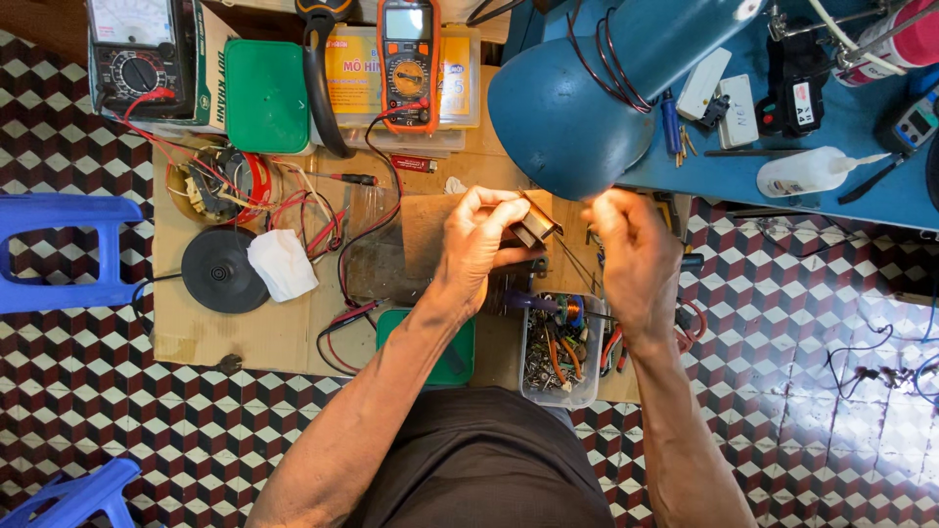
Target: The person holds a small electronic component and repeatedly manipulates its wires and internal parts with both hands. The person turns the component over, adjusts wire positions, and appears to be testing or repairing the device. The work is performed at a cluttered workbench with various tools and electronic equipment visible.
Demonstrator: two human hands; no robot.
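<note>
My left hand (pixel 481 240) is closed around a small brown block-shaped part (pixel 535 226), likely a wound coil, held up above the cardboard sheet (pixel 196 323). My right hand (pixel 634 249) is blurred beside it on the right, fingers pinched together near the part; a thin wire seems to run from it, but I cannot tell for sure. Both hands sit just under the blue lamp shade (pixel 572 108).
A clear plastic tub of screws and small parts (pixel 560 354) and a green lid (pixel 452 354) lie below the hands. An orange multimeter (pixel 409 64), an analog meter (pixel 132 54), a black disc (pixel 222 271), white cloth (pixel 282 264) and red leads lie left. Blue stools stand at left.
</note>
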